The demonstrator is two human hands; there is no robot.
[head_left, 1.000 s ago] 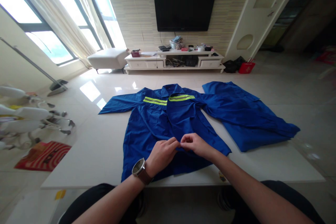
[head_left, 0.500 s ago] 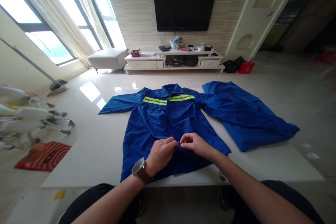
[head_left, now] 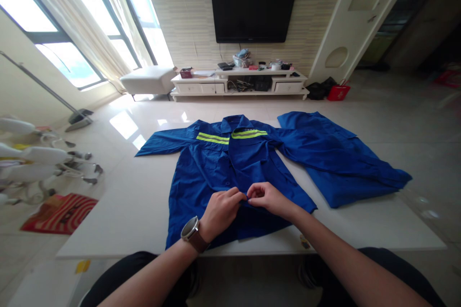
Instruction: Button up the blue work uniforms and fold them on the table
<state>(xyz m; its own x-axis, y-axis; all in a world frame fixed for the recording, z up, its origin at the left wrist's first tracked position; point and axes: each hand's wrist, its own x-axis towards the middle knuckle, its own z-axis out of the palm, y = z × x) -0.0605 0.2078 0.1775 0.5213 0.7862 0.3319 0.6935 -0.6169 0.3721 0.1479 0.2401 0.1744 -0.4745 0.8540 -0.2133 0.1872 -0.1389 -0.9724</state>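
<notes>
A blue work jacket [head_left: 212,168] with yellow-green and grey reflective bands across the chest lies front side up, collar away from me. My left hand [head_left: 222,208], with a watch [head_left: 190,228] on its wrist, pinches the jacket's front edge low down. Close beside it, my right hand [head_left: 267,199] pinches the same edge, its fingertips almost meeting the left ones. The bit of cloth between the fingertips is raised a little; a button there is too small to make out. One sleeve stretches left, the other lies over folded blue cloth [head_left: 324,187] on the right.
Everything lies on a white table [head_left: 118,211] whose near edge runs just before my knees. Beyond stand a white TV cabinet [head_left: 201,88] with clutter on it and a grey ottoman [head_left: 148,80]. To the left are a red bag [head_left: 59,213] on the floor and white chair-like legs [head_left: 39,156].
Almost nothing differs. Both hands keep their pinch on the jacket's front edge, with only a tiny shift of the fingers.
</notes>
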